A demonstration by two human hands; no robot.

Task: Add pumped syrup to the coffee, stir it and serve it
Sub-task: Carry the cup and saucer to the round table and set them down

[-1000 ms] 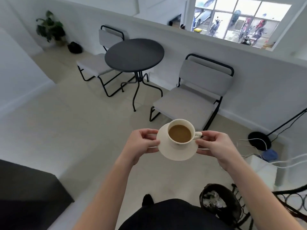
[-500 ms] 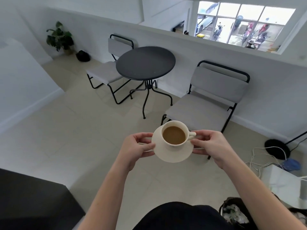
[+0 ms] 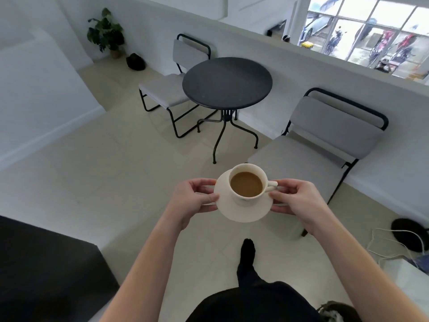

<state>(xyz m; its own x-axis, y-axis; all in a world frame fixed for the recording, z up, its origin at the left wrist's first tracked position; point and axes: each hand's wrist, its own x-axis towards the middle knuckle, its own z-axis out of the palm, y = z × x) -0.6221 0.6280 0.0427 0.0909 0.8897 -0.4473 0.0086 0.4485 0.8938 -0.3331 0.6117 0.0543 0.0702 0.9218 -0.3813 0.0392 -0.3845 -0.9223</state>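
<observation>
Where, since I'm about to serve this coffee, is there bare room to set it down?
The round black table is bare all over its top, between the far grey chair and the near grey chair; both seats are bare too. Crowded: the floor at far right, with white cables and a black base.

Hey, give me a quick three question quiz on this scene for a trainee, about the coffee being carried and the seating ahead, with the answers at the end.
1. True or false: the left hand and the right hand both hold the saucer by its rim, with the cup standing on it.
2. The cup's handle points toward: A) the left hand, B) the right hand, C) the person's body.
3. How many chairs stand beside the round table?
Key: 1 true. 2 B. 3 two.
</observation>
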